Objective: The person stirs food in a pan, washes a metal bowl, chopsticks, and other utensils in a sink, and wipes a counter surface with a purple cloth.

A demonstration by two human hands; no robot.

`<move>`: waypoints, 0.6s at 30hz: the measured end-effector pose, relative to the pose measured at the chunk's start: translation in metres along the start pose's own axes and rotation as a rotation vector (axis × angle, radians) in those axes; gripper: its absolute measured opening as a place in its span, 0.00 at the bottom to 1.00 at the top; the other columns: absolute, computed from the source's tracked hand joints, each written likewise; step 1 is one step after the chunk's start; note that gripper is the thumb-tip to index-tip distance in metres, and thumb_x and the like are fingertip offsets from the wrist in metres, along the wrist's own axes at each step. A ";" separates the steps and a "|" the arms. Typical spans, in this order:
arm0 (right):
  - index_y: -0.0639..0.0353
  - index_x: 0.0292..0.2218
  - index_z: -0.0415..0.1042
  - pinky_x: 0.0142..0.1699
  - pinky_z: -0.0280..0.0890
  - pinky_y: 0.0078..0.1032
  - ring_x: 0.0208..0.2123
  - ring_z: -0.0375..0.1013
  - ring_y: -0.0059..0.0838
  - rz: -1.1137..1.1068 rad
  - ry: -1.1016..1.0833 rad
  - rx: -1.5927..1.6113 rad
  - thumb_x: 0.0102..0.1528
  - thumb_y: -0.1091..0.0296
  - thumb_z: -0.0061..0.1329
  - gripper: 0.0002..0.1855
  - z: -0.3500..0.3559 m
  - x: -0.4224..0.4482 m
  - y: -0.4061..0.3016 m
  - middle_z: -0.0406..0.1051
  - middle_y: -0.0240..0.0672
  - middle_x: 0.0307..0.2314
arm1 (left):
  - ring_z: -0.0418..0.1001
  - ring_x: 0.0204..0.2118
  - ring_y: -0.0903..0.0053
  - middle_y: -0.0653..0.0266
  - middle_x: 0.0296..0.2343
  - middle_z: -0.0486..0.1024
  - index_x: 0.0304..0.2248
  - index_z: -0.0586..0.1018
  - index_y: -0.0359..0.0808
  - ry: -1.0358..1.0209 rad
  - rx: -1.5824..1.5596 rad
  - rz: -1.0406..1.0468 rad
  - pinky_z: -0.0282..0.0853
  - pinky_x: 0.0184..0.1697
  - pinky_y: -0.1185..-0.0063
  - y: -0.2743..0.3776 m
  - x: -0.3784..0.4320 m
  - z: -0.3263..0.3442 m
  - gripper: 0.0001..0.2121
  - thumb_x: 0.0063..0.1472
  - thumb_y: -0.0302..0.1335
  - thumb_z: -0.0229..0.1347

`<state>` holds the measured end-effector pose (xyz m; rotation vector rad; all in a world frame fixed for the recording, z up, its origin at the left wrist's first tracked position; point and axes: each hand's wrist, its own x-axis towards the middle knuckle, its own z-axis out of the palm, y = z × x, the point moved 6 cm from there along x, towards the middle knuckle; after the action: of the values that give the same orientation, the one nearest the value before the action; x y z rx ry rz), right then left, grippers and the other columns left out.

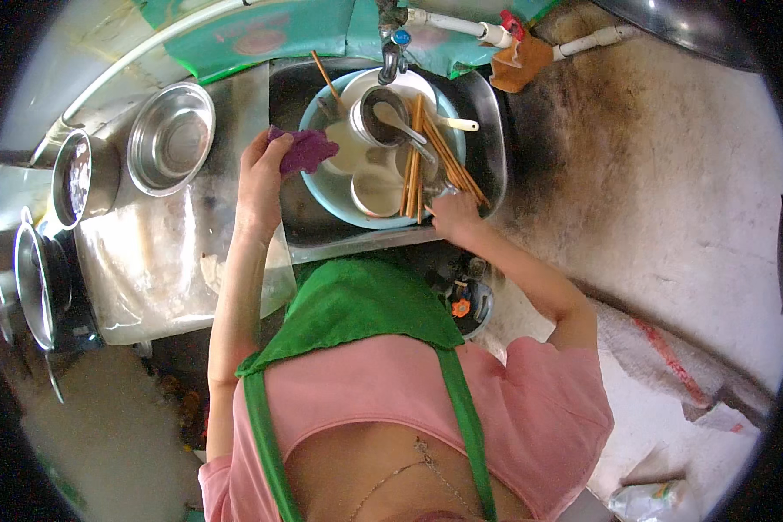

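My left hand [265, 171] pinches a purple cloth [305, 152] beside the left rim of a light-blue basin [309, 124]. The basin sits in a metal sink [494, 117] and holds cloudy water, bowls and utensils. Inside it are a metal cup [367, 117] with a spoon [391, 116] in it, and a pale bowl [377, 194] in the water. Several wooden chopsticks [415, 160] lean across the right side. My right hand [455, 215] is at the basin's lower right rim, its fingers curled around the end of a thin utensil, probably a chopstick; its other part is hidden.
A faucet [389, 59] hangs over the basin. On the metal counter [150, 261] to the left stand a steel bowl [171, 139] and a steel pot [85, 179]. More pans [34, 287] are at the far left. A stained wall [652, 176] is on the right.
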<state>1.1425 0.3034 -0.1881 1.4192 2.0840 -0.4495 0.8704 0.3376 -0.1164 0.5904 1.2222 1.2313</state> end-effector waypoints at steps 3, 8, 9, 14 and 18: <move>0.62 0.23 0.71 0.30 0.63 0.36 0.26 0.70 0.42 0.001 0.027 0.033 0.42 0.70 0.44 0.07 0.016 -0.010 0.007 0.69 0.44 0.20 | 0.68 0.29 0.82 0.65 0.27 0.71 0.32 0.70 0.30 0.024 0.015 -0.005 0.63 0.34 0.84 0.002 -0.002 0.006 0.09 0.54 0.28 0.45; 0.62 0.23 0.72 0.32 0.64 0.38 0.27 0.71 0.41 0.048 -0.043 -0.015 0.38 0.70 0.46 0.07 -0.050 -0.068 0.029 0.70 0.44 0.22 | 0.68 0.30 0.83 0.65 0.28 0.71 0.33 0.70 0.30 -0.003 0.037 0.014 0.61 0.34 0.85 -0.010 0.010 -0.009 0.10 0.54 0.29 0.46; 0.64 0.22 0.71 0.32 0.63 0.37 0.26 0.69 0.43 0.103 -0.013 0.031 0.39 0.70 0.45 0.07 -0.070 -0.080 0.041 0.69 0.45 0.21 | 0.68 0.30 0.83 0.65 0.27 0.71 0.33 0.70 0.30 0.006 0.031 0.006 0.61 0.35 0.85 -0.009 0.009 -0.008 0.10 0.54 0.29 0.46; 0.62 0.24 0.72 0.32 0.62 0.35 0.27 0.69 0.42 0.167 0.216 0.162 0.43 0.64 0.45 0.10 -0.102 -0.077 0.072 0.68 0.44 0.21 | 0.67 0.30 0.82 0.64 0.27 0.70 0.33 0.70 0.30 0.000 0.012 0.001 0.61 0.36 0.84 -0.017 0.011 -0.008 0.10 0.53 0.28 0.46; 0.60 0.30 0.69 0.31 0.62 0.34 0.27 0.69 0.41 0.135 0.423 0.159 0.46 0.64 0.44 0.11 -0.095 -0.002 0.042 0.69 0.43 0.22 | 0.67 0.31 0.81 0.64 0.28 0.70 0.34 0.69 0.28 -0.023 0.011 -0.038 0.61 0.37 0.83 -0.024 0.011 -0.006 0.11 0.54 0.27 0.46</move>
<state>1.1565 0.3720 -0.1111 1.8679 2.2955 -0.2815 0.8728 0.3391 -0.1435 0.5851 1.2163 1.1837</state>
